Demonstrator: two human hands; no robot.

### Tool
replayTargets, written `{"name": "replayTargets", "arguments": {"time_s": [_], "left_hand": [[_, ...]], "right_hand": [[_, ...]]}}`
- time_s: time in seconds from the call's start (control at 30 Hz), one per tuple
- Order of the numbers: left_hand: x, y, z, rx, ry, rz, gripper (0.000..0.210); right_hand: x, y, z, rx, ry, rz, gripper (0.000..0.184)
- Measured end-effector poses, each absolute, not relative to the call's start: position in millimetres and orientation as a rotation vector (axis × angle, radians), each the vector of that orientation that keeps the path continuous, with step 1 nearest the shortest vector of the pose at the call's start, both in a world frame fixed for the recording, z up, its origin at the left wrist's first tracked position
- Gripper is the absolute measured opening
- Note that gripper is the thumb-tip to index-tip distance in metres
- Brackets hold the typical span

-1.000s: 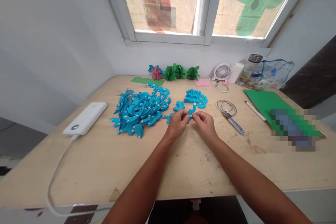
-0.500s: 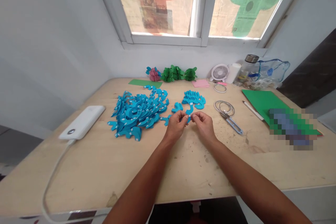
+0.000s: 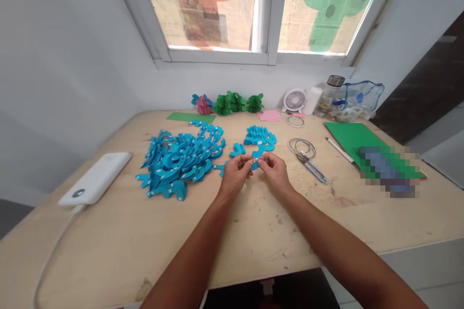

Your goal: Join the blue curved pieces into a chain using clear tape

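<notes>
Between my fingertips is a curved blue paper piece (image 3: 255,165) with a small white square patch on it. My left hand (image 3: 235,173) is closed in a pinch on its left side. From the right, the thumb and finger of my right hand (image 3: 274,170) pinch the same piece near the white patch. My fingers hide part of it. Just beyond my hands lies a small group of blue paper pieces (image 3: 260,136), some standing folded in a row. Left of my left hand spreads a large heap of similar blue paper pieces (image 3: 181,157), many with white patches.
A white power bank (image 3: 97,178) with a cable lies at the left. Scissors (image 3: 314,170) and a coiled cable (image 3: 301,147) lie right of my hands. Folded green paper figures (image 3: 235,101), a small fan (image 3: 295,100) and a bottle (image 3: 330,96) line the back. Green card (image 3: 350,135) lies at right.
The whole view has shifted, so the table things appear further left. Both hands stay close together on the blue paper piece, with the fingertips slightly nearer each other.
</notes>
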State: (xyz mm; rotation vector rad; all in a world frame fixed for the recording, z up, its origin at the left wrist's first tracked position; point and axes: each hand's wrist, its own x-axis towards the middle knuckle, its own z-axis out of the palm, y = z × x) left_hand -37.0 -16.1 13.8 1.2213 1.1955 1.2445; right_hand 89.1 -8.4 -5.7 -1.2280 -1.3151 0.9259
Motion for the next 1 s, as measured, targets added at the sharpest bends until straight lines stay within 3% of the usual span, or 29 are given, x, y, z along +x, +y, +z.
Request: {"name": "replayTargets", "arguments": {"time_s": [0.27,0.47,0.63,1.0], "left_hand": [[-38.6,-15.7,12.0,1.212,1.2,1.15,0.019],[-40.3,-5.9,-0.3,1.163,1.232,1.208,0.024],[-42.7,-1.8,-5.1,1.157,1.236,1.228,0.025],[-40.9,-14.8,12.7,1.129,1.17,1.266,0.028]], "right_hand": [[99.8,-4.2,-1.8,-1.303,-1.403,0.818,0.018],[141.8,14.0,13.7,-1.524,-1.327,0.442,0.022],[184.0,20.6,23.7,-1.662,-1.246,0.318,0.025],[214.8,-10.4,12.3,-2.061,-1.595,-0.095,0.019]]}}
